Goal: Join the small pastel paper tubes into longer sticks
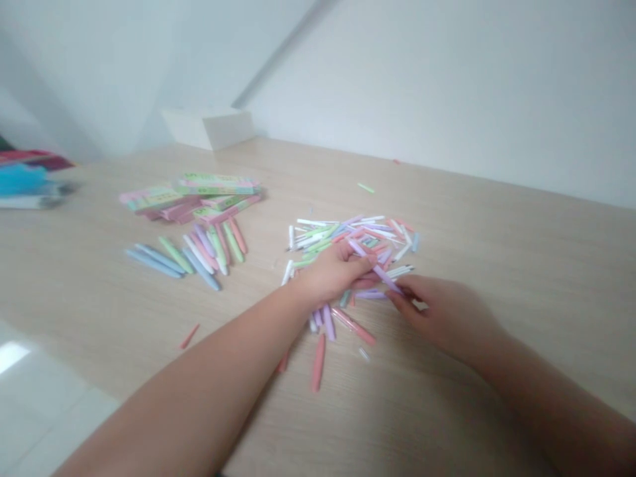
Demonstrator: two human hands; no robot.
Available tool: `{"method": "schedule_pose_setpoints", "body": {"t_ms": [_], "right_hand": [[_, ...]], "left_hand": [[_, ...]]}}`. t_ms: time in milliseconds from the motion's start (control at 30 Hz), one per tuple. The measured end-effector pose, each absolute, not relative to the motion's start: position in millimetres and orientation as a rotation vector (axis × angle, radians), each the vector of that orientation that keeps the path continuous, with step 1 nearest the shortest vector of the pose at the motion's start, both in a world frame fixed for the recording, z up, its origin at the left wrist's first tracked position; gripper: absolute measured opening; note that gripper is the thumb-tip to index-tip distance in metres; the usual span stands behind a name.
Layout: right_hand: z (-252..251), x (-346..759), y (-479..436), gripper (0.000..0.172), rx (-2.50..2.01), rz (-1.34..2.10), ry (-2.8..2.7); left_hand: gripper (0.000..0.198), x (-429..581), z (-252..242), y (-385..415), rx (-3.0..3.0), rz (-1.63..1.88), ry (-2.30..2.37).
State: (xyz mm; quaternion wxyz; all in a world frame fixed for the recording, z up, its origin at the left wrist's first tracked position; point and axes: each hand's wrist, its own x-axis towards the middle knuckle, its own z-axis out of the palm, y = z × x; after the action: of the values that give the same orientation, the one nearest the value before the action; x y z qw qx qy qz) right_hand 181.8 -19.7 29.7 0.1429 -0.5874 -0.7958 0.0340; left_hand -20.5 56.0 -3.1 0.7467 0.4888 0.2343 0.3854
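Observation:
A slim purple pen slants between my two hands above a loose pile of pen parts. My left hand pinches its upper end between thumb and fingers. At the lower end, the fingertips of my right hand close on the same pen. White, green, purple and coral barrels and thin refills make up the pile, partly covered by my left hand and forearm. Nearer to me lie a coral barrel and a clear-and-coral pen piece. The picture is blurred, so fine detail is lost.
Left of the pile lies a group of pastel pens. Behind them are stacked printed pen boxes. A white box stands by the wall, and blue and red items sit at the far left. A green piece lies farther back.

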Motion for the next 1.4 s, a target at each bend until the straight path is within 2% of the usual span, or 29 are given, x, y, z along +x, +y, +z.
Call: {"method": "schedule_pose_setpoints", "body": {"t_ms": [67,233,300,400,533,600,667,767,833,900,967,1133,1400], "right_hand": [[30,181,-20,0.033,-1.673,0.22,-2.273],[20,178,-16,0.04,-1.41,1.359,-1.648],[17,176,-14,0.04,-1.362,1.533,-1.386],[17,176,-13,0.039,-1.411,1.396,-1.391],[21,180,-15,0.031,-1.597,0.648,-1.849],[22,182,-16,0.029,-1.662,0.394,-2.015],[20,180,-17,0.03,-1.643,0.474,-2.031],[17,172,-17,0.039,-1.541,0.979,-1.785],[15,166,-17,0.04,-1.488,1.272,-1.552],[15,163,-17,0.037,-1.443,1.374,-1.399],[16,165,-18,0.034,-1.435,1.238,-1.416],[20,175,-22,0.025,-1.633,0.329,-2.001],[24,170,-26,0.028,-1.719,0.363,-2.049]], "left_hand": [[0.032,-19,-3,54,1.067,0.844,0.513],[0.039,-22,4,52,1.016,0.805,0.451],[0.039,-24,7,53,0.991,0.815,0.452],[0.037,-25,8,54,0.973,0.852,0.455],[0.035,-21,4,54,0.981,0.881,0.48],[0.036,-19,2,53,0.97,0.888,0.491],[0.041,-18,1,52,0.964,0.891,0.475],[0.05,-18,1,52,0.964,0.892,0.438],[0.05,-19,3,52,0.955,0.887,0.441],[0.046,-20,5,52,0.949,0.881,0.448],[0.043,-20,6,52,0.952,0.877,0.452],[0.033,-16,-1,53,0.981,0.841,0.462],[0.025,-12,-4,51,0.94,0.879,0.504]]}}
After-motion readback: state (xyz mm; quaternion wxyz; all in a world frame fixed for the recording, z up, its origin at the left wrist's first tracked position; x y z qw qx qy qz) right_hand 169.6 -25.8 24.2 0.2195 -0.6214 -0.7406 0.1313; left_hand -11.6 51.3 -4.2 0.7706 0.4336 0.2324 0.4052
